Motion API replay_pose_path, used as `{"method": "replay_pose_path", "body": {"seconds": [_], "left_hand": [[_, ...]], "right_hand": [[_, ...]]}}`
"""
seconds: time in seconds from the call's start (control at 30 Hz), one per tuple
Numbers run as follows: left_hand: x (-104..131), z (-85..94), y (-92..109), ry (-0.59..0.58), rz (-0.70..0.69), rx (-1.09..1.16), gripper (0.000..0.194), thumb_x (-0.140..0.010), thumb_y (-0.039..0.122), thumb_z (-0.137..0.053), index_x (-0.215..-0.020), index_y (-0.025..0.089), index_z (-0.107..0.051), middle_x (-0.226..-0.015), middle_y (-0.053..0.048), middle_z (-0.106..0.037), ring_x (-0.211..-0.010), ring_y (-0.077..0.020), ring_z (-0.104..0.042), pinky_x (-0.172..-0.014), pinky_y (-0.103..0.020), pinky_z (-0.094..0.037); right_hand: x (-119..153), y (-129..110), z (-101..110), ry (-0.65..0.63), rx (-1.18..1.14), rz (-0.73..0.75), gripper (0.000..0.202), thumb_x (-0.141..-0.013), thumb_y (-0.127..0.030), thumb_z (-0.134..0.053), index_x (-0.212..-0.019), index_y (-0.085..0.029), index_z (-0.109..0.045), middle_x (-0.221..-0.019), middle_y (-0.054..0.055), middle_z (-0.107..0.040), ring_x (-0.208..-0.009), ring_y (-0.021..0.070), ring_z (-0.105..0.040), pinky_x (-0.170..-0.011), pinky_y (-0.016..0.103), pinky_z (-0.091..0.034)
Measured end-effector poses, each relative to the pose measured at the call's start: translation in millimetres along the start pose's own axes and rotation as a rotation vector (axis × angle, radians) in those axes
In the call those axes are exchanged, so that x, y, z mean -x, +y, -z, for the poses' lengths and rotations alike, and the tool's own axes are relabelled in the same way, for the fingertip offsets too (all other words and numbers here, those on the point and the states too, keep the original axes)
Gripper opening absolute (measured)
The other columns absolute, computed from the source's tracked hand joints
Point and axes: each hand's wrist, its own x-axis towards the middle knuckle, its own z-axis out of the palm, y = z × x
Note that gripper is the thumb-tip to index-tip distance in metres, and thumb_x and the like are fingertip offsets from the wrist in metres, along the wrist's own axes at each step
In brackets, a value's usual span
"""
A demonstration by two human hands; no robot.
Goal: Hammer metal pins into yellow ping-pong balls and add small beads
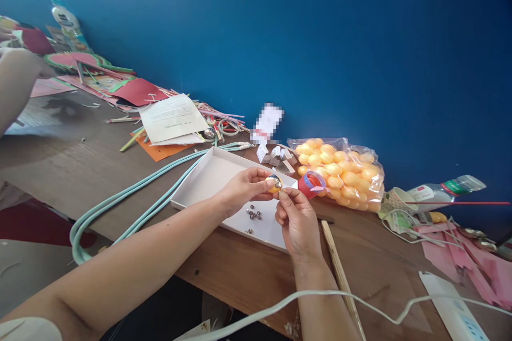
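The left hand (pixel 245 189) pinches a shiny gold-and-silver round ball (pixel 274 183) between closed fingers above a shallow white cardboard tray (pixel 214 170), whose raised rim probably contains drops. The right hand's (pixel 296 216) fingertips press together beside the ball, perhaps steadying it; their hold is unclear.

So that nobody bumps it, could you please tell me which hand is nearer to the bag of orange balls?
Right. The right hand is in front of the bag and to its left; the left hand is farther left, over the white tray.
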Motion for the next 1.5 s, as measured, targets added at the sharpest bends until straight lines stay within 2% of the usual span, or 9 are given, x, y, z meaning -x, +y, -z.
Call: {"method": "replay_pose_path", "body": {"seconds": [0.43, 1.07, 1.5], "left_hand": [[-1.9, 1.2, -2.8, 0.015, -0.017, -0.024, 0.032, -0.074, 0.027, -0.073, -0.096, 0.012, -0.055, -0.090, -0.007, -0.068, -0.077, -0.0126, -0.068, -0.084, -0.033, -0.053], [-2.2, 0.0, -4.4, 0.045, -0.090, -0.118, 0.036, -0.071, 0.031, -0.076, -0.092, 0.011, -0.056, -0.089, -0.007, -0.068, -0.075, -0.0133, -0.067, -0.082, -0.035, -0.055], [-2.7, -2.0, -7.1, 0.078, -0.110, -0.115, 0.037, -0.067, 0.034, -0.078, -0.088, 0.011, -0.057, -0.084, -0.003, -0.064, -0.073, -0.0112, -0.065, -0.078, -0.033, -0.056]], "right_hand": [[-0.7, 0.7, 0.0, 0.010, 0.027, 0.022, 0.015, -0.075, -0.026, -0.073, -0.081, -0.019, -0.062, -0.072, -0.002, -0.066, -0.043, 0.0021, -0.039, -0.039, 0.015, -0.029], [-0.7, 4.3, 1.5, 0.007, 0.035, 0.023, 0.015, -0.077, -0.027, -0.072, -0.079, -0.019, -0.059, -0.066, -0.004, -0.062, -0.041, 0.0018, -0.040, -0.039, 0.016, -0.032], [0.6, 4.4, -0.1, -0.004, 0.075, 0.066, 0.016, -0.078, -0.028, -0.071, -0.084, -0.019, -0.060, -0.060, -0.005, -0.059, -0.043, 0.0045, -0.047, -0.045, 0.018, -0.041]]}}
